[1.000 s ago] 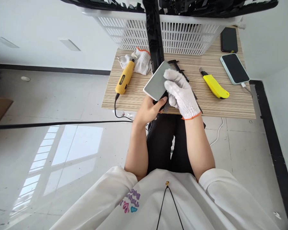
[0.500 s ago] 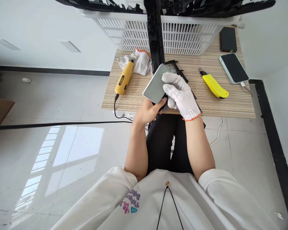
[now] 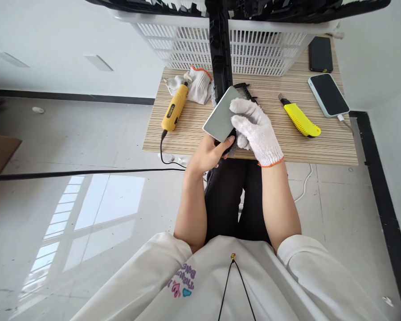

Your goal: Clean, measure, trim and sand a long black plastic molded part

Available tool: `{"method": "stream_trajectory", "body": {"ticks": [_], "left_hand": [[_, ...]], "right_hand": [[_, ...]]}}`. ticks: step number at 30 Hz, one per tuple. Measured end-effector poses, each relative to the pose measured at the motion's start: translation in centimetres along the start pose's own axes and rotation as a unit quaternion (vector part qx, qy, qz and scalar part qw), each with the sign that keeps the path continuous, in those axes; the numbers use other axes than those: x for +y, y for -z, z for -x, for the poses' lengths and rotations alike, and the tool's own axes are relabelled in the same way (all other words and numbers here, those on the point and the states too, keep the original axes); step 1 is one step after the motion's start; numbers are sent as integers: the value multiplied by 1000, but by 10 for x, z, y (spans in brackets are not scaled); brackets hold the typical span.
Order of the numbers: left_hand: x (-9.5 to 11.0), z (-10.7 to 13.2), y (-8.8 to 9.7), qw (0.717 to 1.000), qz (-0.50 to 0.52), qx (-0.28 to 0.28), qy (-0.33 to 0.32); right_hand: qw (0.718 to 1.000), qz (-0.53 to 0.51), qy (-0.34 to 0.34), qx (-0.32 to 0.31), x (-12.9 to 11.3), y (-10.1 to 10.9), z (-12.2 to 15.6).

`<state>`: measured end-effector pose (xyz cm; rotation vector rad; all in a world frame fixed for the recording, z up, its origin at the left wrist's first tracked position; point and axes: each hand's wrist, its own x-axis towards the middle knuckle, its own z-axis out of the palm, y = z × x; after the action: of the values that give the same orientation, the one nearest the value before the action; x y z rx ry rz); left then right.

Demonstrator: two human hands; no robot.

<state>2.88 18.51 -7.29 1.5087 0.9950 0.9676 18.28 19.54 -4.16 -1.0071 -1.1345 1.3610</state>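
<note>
A flat grey-green rectangular pad with a pale edge lies tilted over the near end of a long black plastic part. My right hand, in a white knitted glove with an orange cuff, is closed on the pad's right side, two fingertips on its upper face. My bare left hand is closed round the black part's near end, thumb on top; the pad hides much of this grip. Just behind the glove lies a black caliper-like tool, partly covered.
A white slatted basket stands at the back, with large black plastic parts above it. A yellow corded rotary tool and a white glove lie left. To the right are a yellow utility knife, a charging phone and a black phone-like device.
The whole view has shifted slightly, so hands, pad and table appear a little further right. The grip of both hands looks the same.
</note>
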Motion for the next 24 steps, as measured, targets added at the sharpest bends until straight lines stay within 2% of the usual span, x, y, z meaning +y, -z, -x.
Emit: {"method": "stream_trajectory", "body": {"ticks": [3,6,9,13,16,24], "left_hand": [[-1,0,0,1000,12,10,12],[-3,1,1,999,21,19,22],[-2,1,1,1000,17,10,19],[-1,1,1,1000,8,14,16],[0,1,1,1000,9,12,12],[0,2,1,1000,2,13,8]], "right_hand": [[999,-6,14,44,-3,3,2],[1000,8,-5,30,-3,4,3],[999,13,-1,52,-3,2,3],[1000,8,-12,24,-2,0,3],[999,-7,-5,47,-2,-1,3],[999,-36,-24,-7,-2,6,5]]}}
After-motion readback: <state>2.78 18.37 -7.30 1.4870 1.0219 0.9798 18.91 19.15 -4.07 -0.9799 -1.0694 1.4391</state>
